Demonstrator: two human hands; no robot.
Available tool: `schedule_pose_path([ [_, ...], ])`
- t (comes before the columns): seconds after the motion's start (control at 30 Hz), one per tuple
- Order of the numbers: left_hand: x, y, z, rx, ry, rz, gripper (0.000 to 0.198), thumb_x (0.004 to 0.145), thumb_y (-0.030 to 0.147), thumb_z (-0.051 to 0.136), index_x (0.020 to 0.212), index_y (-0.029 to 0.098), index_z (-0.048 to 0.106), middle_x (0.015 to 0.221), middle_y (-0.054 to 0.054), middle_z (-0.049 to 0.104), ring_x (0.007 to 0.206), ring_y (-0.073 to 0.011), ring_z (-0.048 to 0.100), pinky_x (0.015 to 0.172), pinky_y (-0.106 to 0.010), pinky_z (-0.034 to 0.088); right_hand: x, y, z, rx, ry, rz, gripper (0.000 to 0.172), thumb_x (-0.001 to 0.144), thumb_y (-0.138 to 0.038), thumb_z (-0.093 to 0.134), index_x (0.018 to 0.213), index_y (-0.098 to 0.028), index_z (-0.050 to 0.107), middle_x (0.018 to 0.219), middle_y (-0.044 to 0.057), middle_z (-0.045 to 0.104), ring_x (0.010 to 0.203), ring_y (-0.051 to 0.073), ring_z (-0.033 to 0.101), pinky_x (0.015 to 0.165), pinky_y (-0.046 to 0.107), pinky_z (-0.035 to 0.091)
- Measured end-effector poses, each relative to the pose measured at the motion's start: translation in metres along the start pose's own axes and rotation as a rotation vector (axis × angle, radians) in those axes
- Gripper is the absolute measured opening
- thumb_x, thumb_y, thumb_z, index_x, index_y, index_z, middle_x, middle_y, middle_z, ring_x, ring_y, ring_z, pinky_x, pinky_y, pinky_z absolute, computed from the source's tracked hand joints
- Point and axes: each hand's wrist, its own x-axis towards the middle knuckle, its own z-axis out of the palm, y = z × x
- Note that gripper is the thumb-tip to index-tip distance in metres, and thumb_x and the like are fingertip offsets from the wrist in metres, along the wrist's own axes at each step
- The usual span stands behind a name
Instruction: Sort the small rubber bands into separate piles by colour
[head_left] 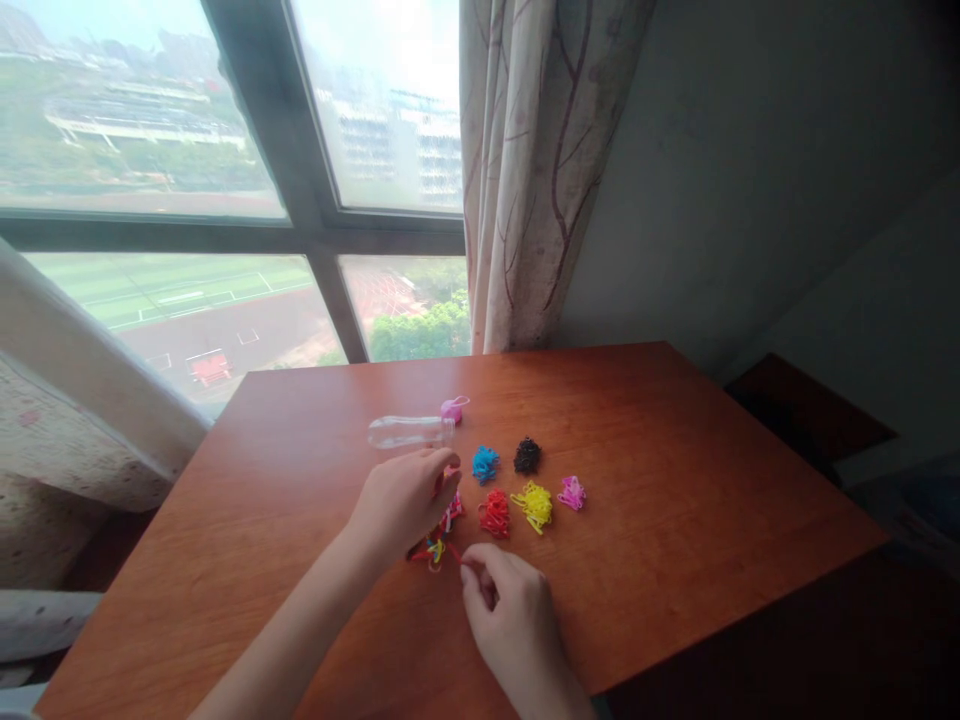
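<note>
My right hand [514, 605] is closed in a pinch at the near side of a mixed pile of small coloured elastic hair bands [436, 548]. A red hair band [454, 553] shows at its fingertips. Over that pile, my left hand [409, 495] hangs with its fingers curled, hiding part of the bands. What its fingertips hold, if anything, is hidden. To the right lie single-colour heaps: red bands [494, 513], yellow bands [535, 506], pink bands [572, 492], blue bands [485, 463] and black bands [527, 456].
Behind my left hand, a clear plastic bottle [409, 432] lies on its side. A pink cap with a loop [452, 410] sits by its mouth. The brown wooden table [675, 480] stands against a window with a patterned curtain [525, 180].
</note>
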Motion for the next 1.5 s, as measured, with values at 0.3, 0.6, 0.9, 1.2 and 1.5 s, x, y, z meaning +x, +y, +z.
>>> schedule_pose_path([
  [0.3, -0.069, -0.021, 0.016, -0.141, 0.095, -0.051, 0.021, 0.094, 0.032, 0.047, 0.094, 0.026, 0.067, 0.075, 0.003, 0.072, 0.060, -0.0135, 0.065, 0.055, -0.021, 0.042, 0.003, 0.026, -0.020, -0.089, 0.108, 0.010, 0.021, 0.095, -0.020, 0.047, 0.089, -0.021, 0.066, 0.067, -0.001, 0.063, 0.059, 0.014, 0.058, 0.060, 0.024, 0.036],
  [0.6, -0.093, -0.027, 0.040, -0.309, 0.252, -0.018, 0.017, 0.093, 0.027, 0.049, 0.093, 0.023, 0.066, 0.083, 0.000, 0.075, 0.067, -0.0128, 0.069, 0.062, -0.019, 0.050, 0.022, 0.034, -0.031, -0.230, 0.148, -0.073, 0.025, 0.095, -0.016, 0.045, 0.088, -0.022, 0.069, 0.081, 0.002, 0.071, 0.072, 0.016, 0.065, 0.067, 0.024, 0.039],
  [0.9, -0.093, -0.021, 0.041, -0.262, 0.202, -0.013, 0.018, 0.093, 0.024, 0.046, 0.090, 0.023, 0.064, 0.078, 0.001, 0.073, 0.060, -0.0122, 0.066, 0.058, -0.020, 0.048, 0.027, 0.035, -0.022, -0.315, 0.183, -0.101, 0.027, 0.097, -0.018, 0.045, 0.089, -0.024, 0.070, 0.080, 0.002, 0.072, 0.069, 0.016, 0.065, 0.064, 0.025, 0.037],
  [1.2, -0.092, -0.020, 0.043, -0.256, 0.185, -0.007, 0.019, 0.094, 0.024, 0.045, 0.091, 0.023, 0.063, 0.080, 0.001, 0.072, 0.065, -0.0129, 0.068, 0.060, -0.021, 0.048, 0.023, 0.028, -0.020, -0.266, 0.180, -0.108, 0.024, 0.096, -0.018, 0.046, 0.091, -0.023, 0.069, 0.078, 0.001, 0.070, 0.068, 0.017, 0.064, 0.064, 0.027, 0.036],
  [1.5, -0.093, -0.023, 0.045, -0.245, 0.142, -0.019, 0.018, 0.094, 0.023, 0.045, 0.093, 0.023, 0.062, 0.084, 0.000, 0.073, 0.070, -0.0142, 0.069, 0.064, -0.022, 0.050, 0.012, 0.003, 0.006, -0.129, -0.005, -0.140, 0.020, 0.088, -0.014, 0.056, 0.102, -0.024, 0.066, 0.075, -0.002, 0.068, 0.066, 0.016, 0.062, 0.062, 0.025, 0.036],
])
